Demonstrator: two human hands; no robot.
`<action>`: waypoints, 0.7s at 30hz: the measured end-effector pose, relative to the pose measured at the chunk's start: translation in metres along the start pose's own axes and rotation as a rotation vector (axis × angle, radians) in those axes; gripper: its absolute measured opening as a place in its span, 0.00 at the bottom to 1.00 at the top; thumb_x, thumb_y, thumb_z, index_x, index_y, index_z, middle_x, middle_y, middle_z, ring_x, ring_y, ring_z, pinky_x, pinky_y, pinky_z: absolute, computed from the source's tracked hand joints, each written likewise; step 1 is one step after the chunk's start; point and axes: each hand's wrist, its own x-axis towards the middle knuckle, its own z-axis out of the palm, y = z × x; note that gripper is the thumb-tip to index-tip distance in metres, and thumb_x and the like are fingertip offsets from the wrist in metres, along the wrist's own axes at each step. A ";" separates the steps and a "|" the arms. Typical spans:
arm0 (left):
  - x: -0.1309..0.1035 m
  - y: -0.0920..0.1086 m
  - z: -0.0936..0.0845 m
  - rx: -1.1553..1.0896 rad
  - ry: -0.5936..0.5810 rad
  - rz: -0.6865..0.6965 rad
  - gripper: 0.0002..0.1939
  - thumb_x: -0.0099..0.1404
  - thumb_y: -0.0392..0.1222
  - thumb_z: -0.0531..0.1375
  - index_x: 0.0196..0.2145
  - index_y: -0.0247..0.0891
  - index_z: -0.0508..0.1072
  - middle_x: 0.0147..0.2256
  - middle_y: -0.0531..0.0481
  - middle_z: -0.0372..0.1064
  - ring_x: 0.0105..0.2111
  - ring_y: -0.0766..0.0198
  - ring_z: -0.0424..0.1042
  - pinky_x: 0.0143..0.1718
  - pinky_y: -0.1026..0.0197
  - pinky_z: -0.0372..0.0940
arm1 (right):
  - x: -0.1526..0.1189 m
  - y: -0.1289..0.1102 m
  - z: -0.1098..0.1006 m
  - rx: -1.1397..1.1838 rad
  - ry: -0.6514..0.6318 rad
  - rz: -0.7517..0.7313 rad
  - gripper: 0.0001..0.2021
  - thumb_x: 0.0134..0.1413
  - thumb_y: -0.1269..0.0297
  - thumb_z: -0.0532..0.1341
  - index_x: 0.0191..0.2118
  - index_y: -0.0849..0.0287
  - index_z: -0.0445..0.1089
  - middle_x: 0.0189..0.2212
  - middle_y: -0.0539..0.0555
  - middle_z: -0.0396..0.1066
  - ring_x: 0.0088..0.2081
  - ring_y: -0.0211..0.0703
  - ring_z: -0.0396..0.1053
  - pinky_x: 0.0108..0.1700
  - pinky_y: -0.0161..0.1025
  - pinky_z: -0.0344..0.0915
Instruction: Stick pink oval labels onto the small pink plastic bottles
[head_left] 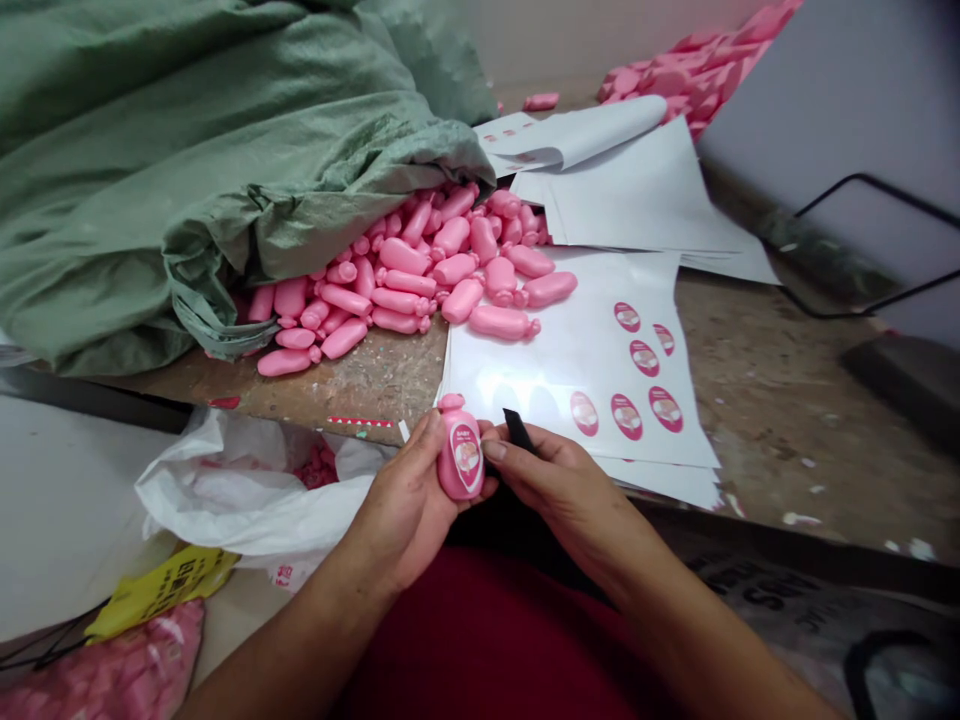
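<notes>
My left hand [409, 505] is closed around a small pink plastic bottle [450, 480], held upright just off the table's front edge. An oval label [468, 457] with a picture and the word BABY covers its front. Against the label's right edge rests the thumb of my right hand [559, 485]. That hand also grips a thin, flat black tool [517, 430], whose exact kind I cannot make out. Behind both hands lies a white sticker sheet [540, 365], with several oval labels on its right part.
A large green sack [225, 150] spills many pink bottles [454, 268] onto the worn table [787, 420]. More white sheets [622, 200] lie farther back, near another pink heap [660, 80]. Below the front edge hangs a white plastic bag [225, 500], and a black wire frame [862, 180] stands right.
</notes>
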 end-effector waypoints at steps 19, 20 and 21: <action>0.002 0.002 -0.006 0.078 -0.076 0.007 0.14 0.68 0.34 0.61 0.51 0.39 0.70 0.47 0.45 0.75 0.45 0.63 0.74 0.47 0.59 0.68 | 0.002 -0.001 -0.004 -0.097 -0.009 -0.078 0.16 0.40 0.53 0.74 0.32 0.57 0.74 0.28 0.48 0.71 0.31 0.38 0.64 0.37 0.37 0.61; 0.002 0.002 -0.005 0.079 -0.075 0.013 0.14 0.68 0.33 0.61 0.51 0.39 0.70 0.46 0.45 0.76 0.44 0.63 0.74 0.47 0.59 0.68 | 0.002 -0.001 -0.004 -0.124 -0.010 -0.111 0.16 0.40 0.54 0.74 0.31 0.57 0.73 0.28 0.47 0.71 0.32 0.39 0.65 0.38 0.37 0.61; 0.002 0.002 -0.004 0.081 -0.072 0.022 0.15 0.67 0.33 0.61 0.51 0.38 0.71 0.45 0.45 0.76 0.44 0.63 0.75 0.48 0.59 0.68 | 0.001 -0.001 -0.004 -0.149 -0.009 -0.146 0.15 0.41 0.54 0.74 0.30 0.56 0.71 0.29 0.47 0.71 0.32 0.39 0.65 0.39 0.38 0.61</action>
